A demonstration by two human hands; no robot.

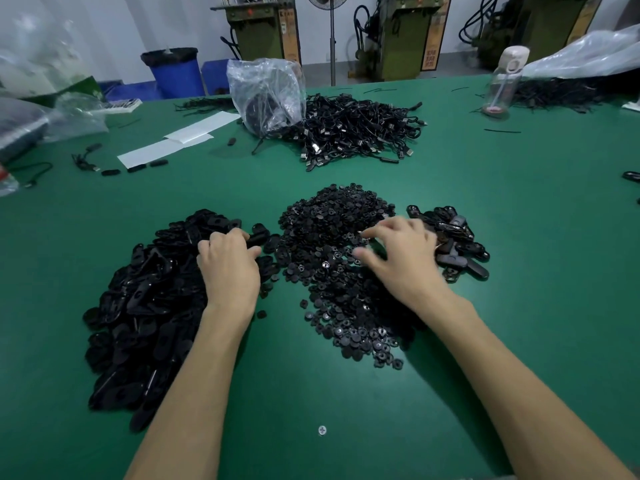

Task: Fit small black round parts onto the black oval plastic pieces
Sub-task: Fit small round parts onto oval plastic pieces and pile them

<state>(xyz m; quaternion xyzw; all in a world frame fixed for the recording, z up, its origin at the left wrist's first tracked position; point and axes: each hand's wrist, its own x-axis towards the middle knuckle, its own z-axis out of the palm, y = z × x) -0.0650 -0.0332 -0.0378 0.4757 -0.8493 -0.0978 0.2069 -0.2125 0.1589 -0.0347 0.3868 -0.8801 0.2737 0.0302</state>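
Note:
A large heap of black oval plastic pieces point(145, 306) lies on the left of the green table point(519, 237). A heap of small black round parts point(332, 237) lies in the middle. A smaller pile of oval pieces point(457, 244) sits to the right of it. My left hand point(228, 268) rests at the right edge of the oval heap, its fingers curled round one oval piece point(256, 239). Over the right side of the round parts hovers my right hand point(401, 254), fingers spread and bent, thumb apart; nothing shows between its fingers.
A tangle of black cables point(360, 129) and a clear plastic bag point(266, 91) lie at the back middle. White paper strips point(180, 140) lie back left. A clear bottle point(502, 84) stands back right. A screw head point(322, 430) sits in the table near me.

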